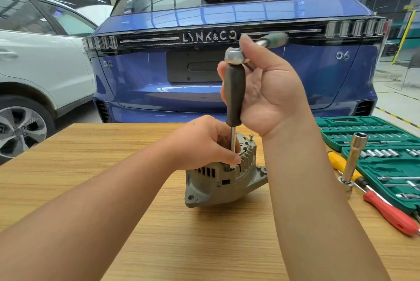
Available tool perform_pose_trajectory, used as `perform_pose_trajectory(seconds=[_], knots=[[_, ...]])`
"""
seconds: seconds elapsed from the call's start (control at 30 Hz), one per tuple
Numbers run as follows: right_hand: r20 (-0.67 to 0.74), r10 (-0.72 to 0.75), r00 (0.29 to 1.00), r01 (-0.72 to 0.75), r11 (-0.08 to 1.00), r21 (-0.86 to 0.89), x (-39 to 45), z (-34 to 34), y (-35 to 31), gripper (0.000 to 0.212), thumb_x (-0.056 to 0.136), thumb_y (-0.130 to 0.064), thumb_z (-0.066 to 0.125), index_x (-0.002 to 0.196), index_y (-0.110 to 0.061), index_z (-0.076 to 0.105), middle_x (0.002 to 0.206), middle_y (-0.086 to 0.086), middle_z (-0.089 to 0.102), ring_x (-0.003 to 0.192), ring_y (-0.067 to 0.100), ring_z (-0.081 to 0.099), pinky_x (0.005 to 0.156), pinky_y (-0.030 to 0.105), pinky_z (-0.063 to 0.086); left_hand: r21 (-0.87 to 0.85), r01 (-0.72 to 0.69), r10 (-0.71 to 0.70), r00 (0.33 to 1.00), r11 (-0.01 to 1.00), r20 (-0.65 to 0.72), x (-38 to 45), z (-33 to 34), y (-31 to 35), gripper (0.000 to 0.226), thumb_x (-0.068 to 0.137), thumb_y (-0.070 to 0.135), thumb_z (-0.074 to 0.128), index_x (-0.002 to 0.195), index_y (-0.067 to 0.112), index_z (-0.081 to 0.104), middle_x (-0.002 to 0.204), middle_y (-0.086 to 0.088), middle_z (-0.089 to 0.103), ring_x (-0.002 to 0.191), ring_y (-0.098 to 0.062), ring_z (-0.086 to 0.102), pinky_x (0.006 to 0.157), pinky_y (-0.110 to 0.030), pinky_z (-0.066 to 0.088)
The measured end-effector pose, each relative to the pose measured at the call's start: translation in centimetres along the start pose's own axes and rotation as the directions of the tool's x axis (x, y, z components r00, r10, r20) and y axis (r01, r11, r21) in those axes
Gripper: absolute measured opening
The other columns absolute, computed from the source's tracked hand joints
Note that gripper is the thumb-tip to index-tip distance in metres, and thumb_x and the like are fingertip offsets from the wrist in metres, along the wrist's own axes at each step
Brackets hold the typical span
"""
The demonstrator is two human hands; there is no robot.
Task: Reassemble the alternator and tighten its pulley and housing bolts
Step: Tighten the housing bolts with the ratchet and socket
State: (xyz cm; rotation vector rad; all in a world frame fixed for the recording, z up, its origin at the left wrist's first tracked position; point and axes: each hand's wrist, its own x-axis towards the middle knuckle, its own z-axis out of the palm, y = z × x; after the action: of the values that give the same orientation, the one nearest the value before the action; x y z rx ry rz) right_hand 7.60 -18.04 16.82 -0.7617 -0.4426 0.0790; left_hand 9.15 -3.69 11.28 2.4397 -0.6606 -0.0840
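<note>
- Alternator (223,176): a grey cast housing with slotted vents round its upper rim and lugs with bolt holes at its base is seen standing on the wooden table (91,167), near the middle of the view.
- A bolt (251,137) is seen standing proud of the housing's far top edge.
- Left hand (209,142): the fingers are curled on top of the housing, with thumb and fingertips closed round the thin steel shaft of the driver where it meets the rim.
- Right hand (270,90): the palm is turned towards the camera and the fingers are wrapped round the dark handle of the upright driver (234,94); its metal cap shows above the fingers.
- A ratchet (272,40) with a green grip is seen blurred just behind the right hand's fingertips; whether it is joined to the driver's cap cannot be told.
- To the right on the table, a long socket (354,158) stands upright, beside a yellow-handled tool (338,160), a red-handled tool (391,215) and an open green socket case (372,131).
- Beyond the table, a blue car (227,19) and a white car (45,60) are parked.
</note>
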Motion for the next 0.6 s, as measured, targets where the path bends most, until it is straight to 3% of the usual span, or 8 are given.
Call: perform_pose_trajectory(seconds=[0.1, 0.17, 0.2, 0.23, 0.3, 0.4, 0.53, 0.6], knots=[[-0.03, -0.307, 0.951, 0.294, 0.934, -0.204, 0.1, 0.4, 1.3, 0.022, 0.09, 0.0, 0.067, 0.085, -0.016, 0.054, 0.08, 0.005, 0.06, 0.079, 0.023, 0.057, 0.072, 0.035, 0.045, -0.01, 0.013, -0.013, 1.0, 1.0, -0.002, 0.1, 0.0, 0.0, 0.011, 0.085, 0.034, 0.083, 0.087, 0.042, 0.075, 0.082, 0.019, 0.076, 0.078, 0.003, 0.069, 0.077, -0.03, 0.057], [0.069, -0.5, 0.864, 0.47, 0.749, -0.467, 0.1, 0.5, 2.3, 0.018, 0.095, 0.005, 0.063, 0.091, -0.012, 0.06, 0.085, 0.011, 0.06, 0.081, 0.03, 0.057, 0.075, 0.039, 0.047, -0.017, 0.021, -0.021, 1.0, 1.0, -0.003, 0.1, 0.0, 0.1, 0.007, 0.085, 0.032, 0.083, 0.083, 0.036, 0.077, 0.082, 0.018, 0.076, 0.078, 0.002, 0.07, 0.077, -0.03, 0.056], [0.127, -0.528, 0.839, 0.507, 0.676, -0.535, 0.2, 0.4, 2.6, 0.017, 0.096, 0.005, 0.061, 0.096, -0.013, 0.063, 0.087, 0.009, 0.061, 0.082, 0.03, 0.058, 0.075, 0.036, 0.049, -0.022, 0.023, -0.023, 1.0, 0.999, -0.001, 0.0, 0.0, 0.2, 0.008, 0.085, 0.032, 0.082, 0.081, 0.036, 0.077, 0.081, 0.018, 0.076, 0.078, 0.003, 0.07, 0.075, -0.028, 0.054], [0.152, -0.51, 0.847, 0.501, 0.667, -0.552, 0.3, 0.2, 2.8, 0.019, 0.097, 0.002, 0.06, 0.1, -0.016, 0.065, 0.089, 0.006, 0.063, 0.083, 0.028, 0.061, 0.073, 0.033, 0.05, -0.026, 0.024, -0.024, 1.0, 0.999, 0.002, 0.0, 0.0, 0.2, 0.009, 0.086, 0.031, 0.082, 0.081, 0.037, 0.077, 0.081, 0.019, 0.076, 0.077, 0.004, 0.069, 0.073, -0.027, 0.051], [0.164, -0.397, 0.903, 0.425, 0.769, -0.478, 0.3, -0.2, 2.7, 0.022, 0.095, -0.009, 0.054, 0.106, -0.022, 0.068, 0.1, 0.002, 0.07, 0.085, 0.02, 0.066, 0.07, 0.029, 0.05, -0.027, 0.029, -0.03, 1.0, 0.999, -0.003, -0.1, 0.0, 0.2, 0.011, 0.085, 0.032, 0.082, 0.08, 0.039, 0.077, 0.08, 0.02, 0.075, 0.076, 0.006, 0.068, 0.07, -0.025, 0.048], [0.262, -0.223, 0.939, 0.294, 0.916, -0.273, 0.5, -1.3, 2.1, 0.039, 0.089, -0.026, 0.041, 0.116, -0.02, 0.067, 0.116, 0.012, 0.07, 0.083, 0.021, 0.061, 0.07, 0.033, 0.044, -0.015, 0.045, -0.046, 0.999, 0.999, -0.024, 0.0, 0.0, 0.1, 0.008, 0.084, 0.035, 0.083, 0.081, 0.038, 0.076, 0.08, 0.019, 0.075, 0.077, 0.005, 0.067, 0.071, -0.026, 0.049], [0.344, -0.121, 0.931, 0.186, 0.969, -0.165, 0.8, -2.4, 1.4, 0.061, 0.095, -0.058, 0.029, 0.125, -0.016, 0.063, 0.107, 0.014, 0.067, 0.079, 0.023, 0.055, 0.068, 0.034, 0.042, 0.022, 0.044, -0.044, 0.999, 0.999, -0.008, 0.1, 0.0, 0.2, 0.009, 0.085, 0.037, 0.082, 0.081, 0.038, 0.074, 0.078, 0.022, 0.073, 0.075, 0.007, 0.066, 0.066, -0.022, 0.047], [0.369, -0.099, 0.924, 0.168, 0.973, -0.159, 0.9, -2.5, 1.3, 0.066, 0.097, -0.063, 0.026, 0.126, -0.015, 0.06, 0.102, 0.011, 0.065, 0.077, 0.022, 0.054, 0.067, 0.034, 0.04, 0.032, 0.043, -0.043, 0.999, 0.999, -0.004, 0.1, 0.0, 0.2, 0.01, 0.085, 0.036, 0.082, 0.08, 0.038, 0.074, 0.077, 0.022, 0.073, 0.074, 0.008, 0.065, 0.065, -0.02, 0.045]])
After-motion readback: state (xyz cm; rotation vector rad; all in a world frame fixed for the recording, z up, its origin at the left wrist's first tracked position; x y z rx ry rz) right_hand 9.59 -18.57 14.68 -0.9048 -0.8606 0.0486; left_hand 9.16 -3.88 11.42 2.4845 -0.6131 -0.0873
